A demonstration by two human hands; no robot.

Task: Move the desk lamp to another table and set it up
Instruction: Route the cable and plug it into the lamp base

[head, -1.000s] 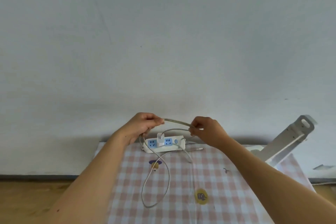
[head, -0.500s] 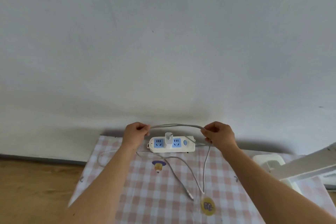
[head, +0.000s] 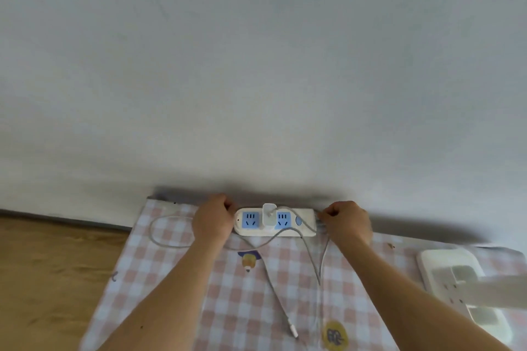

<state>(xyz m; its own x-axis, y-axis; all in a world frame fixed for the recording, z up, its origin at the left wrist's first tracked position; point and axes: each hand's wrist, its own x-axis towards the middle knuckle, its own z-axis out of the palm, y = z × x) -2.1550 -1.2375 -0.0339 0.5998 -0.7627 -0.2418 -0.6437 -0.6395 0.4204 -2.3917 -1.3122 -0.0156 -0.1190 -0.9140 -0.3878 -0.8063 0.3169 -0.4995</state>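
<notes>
A white power strip (head: 306, 229) with blue sockets lies at the table's far edge by the wall, a white adapter (head: 268, 215) plugged into its middle. My left hand (head: 212, 221) and my right hand (head: 346, 221) sit curled at the strip's two ends, each gripping the grey cable (head: 312, 259). The cable runs behind the strip, loops on the cloth to the left, and its loose plug end (head: 292, 329) lies in front. The white desk lamp (head: 467, 288) stands at the right, its arm blurred.
A pink and white checked cloth (head: 171, 293) covers the table, with small cartoon prints on it. The grey wall rises directly behind the table. Wooden floor (head: 48, 279) shows on the left.
Both hands moved apart and down from above the strip to its two ends, lowering the stretched cable behind it. The view shifted, so the lamp now shows its base.
</notes>
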